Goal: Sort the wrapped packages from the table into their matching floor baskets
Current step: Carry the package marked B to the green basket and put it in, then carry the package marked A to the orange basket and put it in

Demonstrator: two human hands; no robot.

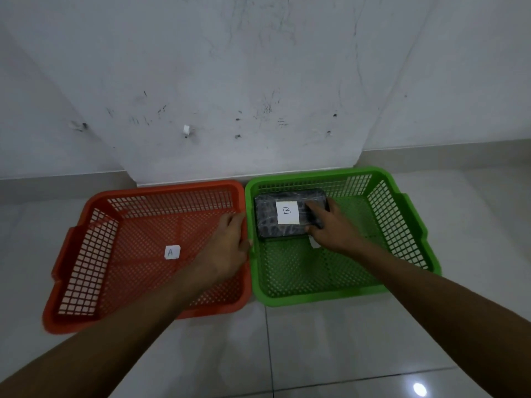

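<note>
A dark wrapped package (268, 216) with a white label "B" lies in the back left corner of the green basket (316, 297). My right hand (330, 225) grips the package's right end, fingers on top and thumb against its near side. My left hand (230, 242) hovers over the right rim of the orange basket (71, 254), beside the green one, fingers loosely curled and holding nothing. A white label "A" (171, 252) sits on the orange basket's floor, with no package in that basket.
Both baskets stand side by side on a glossy tiled floor (330, 354), backed against a scuffed white wall (258, 81). A small white tag (314, 242) on the green basket's floor shows partly under my right hand. The table is out of view.
</note>
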